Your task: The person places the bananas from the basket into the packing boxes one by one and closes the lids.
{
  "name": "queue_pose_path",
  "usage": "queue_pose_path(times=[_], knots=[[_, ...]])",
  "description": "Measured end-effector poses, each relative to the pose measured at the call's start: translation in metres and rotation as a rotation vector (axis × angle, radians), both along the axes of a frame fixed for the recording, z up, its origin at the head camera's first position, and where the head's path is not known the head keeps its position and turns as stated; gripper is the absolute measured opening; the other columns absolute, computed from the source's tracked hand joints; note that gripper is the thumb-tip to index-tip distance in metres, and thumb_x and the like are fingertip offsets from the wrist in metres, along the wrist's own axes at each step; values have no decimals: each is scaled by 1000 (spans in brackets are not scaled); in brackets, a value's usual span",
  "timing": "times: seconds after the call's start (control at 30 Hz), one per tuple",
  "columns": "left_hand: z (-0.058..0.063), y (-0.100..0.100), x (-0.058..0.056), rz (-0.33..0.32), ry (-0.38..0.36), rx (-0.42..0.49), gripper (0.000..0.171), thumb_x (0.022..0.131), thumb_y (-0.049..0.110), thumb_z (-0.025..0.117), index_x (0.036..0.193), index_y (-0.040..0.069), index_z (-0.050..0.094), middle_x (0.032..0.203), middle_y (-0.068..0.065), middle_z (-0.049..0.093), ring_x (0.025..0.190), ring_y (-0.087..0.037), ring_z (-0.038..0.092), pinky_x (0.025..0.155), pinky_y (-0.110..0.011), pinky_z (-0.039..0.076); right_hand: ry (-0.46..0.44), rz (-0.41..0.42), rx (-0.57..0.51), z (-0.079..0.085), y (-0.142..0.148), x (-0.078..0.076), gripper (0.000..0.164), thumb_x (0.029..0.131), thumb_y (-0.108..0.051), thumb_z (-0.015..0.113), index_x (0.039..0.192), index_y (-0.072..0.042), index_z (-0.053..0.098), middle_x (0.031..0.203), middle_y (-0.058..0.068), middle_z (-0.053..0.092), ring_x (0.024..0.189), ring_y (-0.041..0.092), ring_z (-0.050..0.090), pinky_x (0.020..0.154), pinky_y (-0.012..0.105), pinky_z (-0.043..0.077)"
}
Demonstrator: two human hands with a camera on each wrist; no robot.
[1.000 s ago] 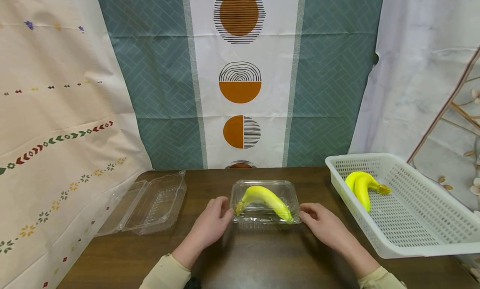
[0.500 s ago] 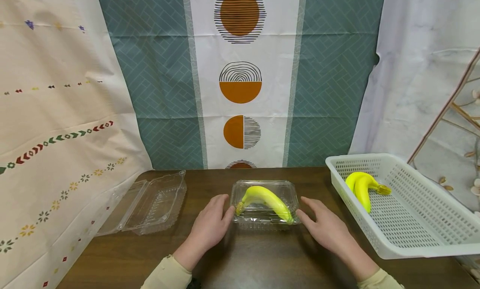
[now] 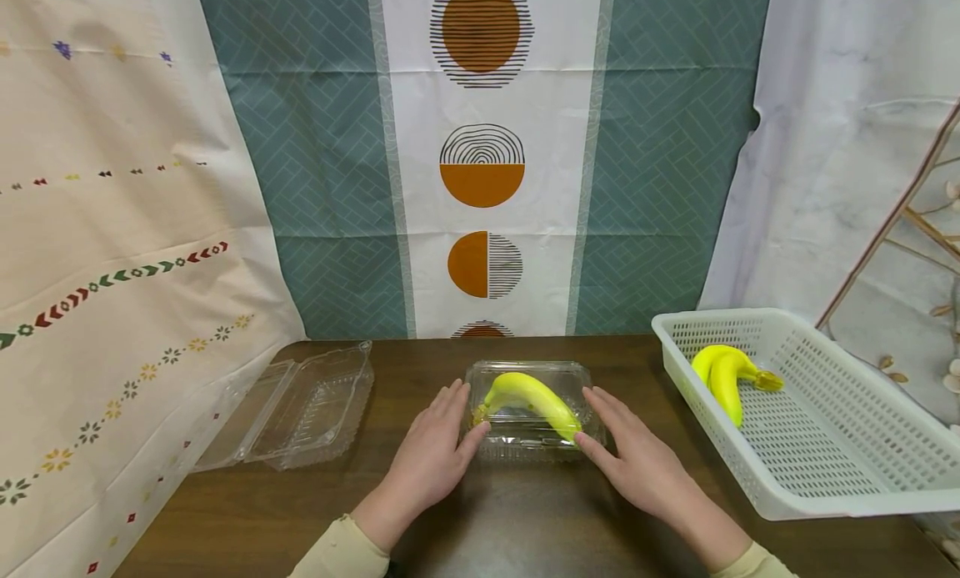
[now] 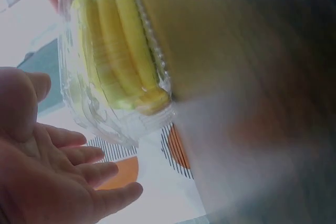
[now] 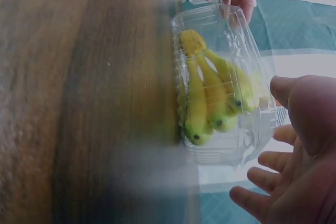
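A clear plastic clamshell box [image 3: 525, 453] stands with its lid down in the middle of the head view. Inside lies a bunch of yellow bananas [image 3: 525, 394]; the wrist views show several fruits joined at one stem. My left hand [image 3: 427, 449] is at the box's left side, fingers straight, thumb over the lid's front left corner. On the opposite side is my right hand [image 3: 637, 453], also with straight fingers, its thumb above the lid near the banana tip. Neither palm [image 4: 31, 166] holds anything. Whether the fingertips touch the lid, I cannot tell.
A second clear clamshell box [image 3: 307, 411] stands with its lid up at the left of the brown table [image 3: 517, 528]. At the right is a white perforated basket [image 3: 832, 453] with another bunch of bananas [image 3: 727, 378] in it. Patterned cloths hang behind and at the sides.
Both hands have left the box's front corners, straightened their fingers and moved inward, thumbs now over the lid. The box and its bananas have stayed in place.
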State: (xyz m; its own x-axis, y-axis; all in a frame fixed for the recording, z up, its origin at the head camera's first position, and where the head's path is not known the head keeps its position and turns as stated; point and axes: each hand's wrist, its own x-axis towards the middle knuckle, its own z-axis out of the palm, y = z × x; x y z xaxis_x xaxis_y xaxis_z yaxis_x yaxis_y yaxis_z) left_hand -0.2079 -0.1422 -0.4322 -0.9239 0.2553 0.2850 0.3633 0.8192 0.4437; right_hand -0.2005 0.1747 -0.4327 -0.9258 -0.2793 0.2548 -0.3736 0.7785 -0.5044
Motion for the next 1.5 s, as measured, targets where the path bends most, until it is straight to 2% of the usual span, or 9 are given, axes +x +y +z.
queue_pose_path(times=[0.13,0.47,0.63,1.0,1.5], knots=[[0,3,2,-31,-32,11,75,115,44,60,169,-4,38,176,-23,33,162,-45,32,126,-67,32,-1,9,-2,0,-2,2,78,111,-51,66,173,-13,39,177,16,35,157,46,42,112,72,46],[1,7,6,-39,-69,16,78,115,45,61,170,-3,36,177,-22,31,164,-42,29,128,-63,30,-23,23,0,1,-4,5,79,111,-57,61,174,-14,37,178,15,32,156,45,43,109,72,48],[0,7,7,-36,-63,25,79,114,45,62,170,-3,35,177,-23,32,163,-43,31,128,-63,30,-25,23,5,0,-4,5,80,112,-57,60,174,-13,37,179,16,31,154,45,46,108,71,49],[-3,9,7,-33,-68,54,79,114,44,63,171,-3,34,177,-23,31,162,-42,34,127,-62,34,-36,8,26,-1,-6,5,81,111,-58,60,174,-13,36,179,15,31,152,44,48,107,71,50],[2,10,4,-34,-105,48,80,115,47,60,171,-3,33,178,-21,30,161,-41,36,127,-61,35,-22,3,36,0,-5,3,82,112,-58,60,173,-10,36,178,17,33,152,45,49,108,70,50]])
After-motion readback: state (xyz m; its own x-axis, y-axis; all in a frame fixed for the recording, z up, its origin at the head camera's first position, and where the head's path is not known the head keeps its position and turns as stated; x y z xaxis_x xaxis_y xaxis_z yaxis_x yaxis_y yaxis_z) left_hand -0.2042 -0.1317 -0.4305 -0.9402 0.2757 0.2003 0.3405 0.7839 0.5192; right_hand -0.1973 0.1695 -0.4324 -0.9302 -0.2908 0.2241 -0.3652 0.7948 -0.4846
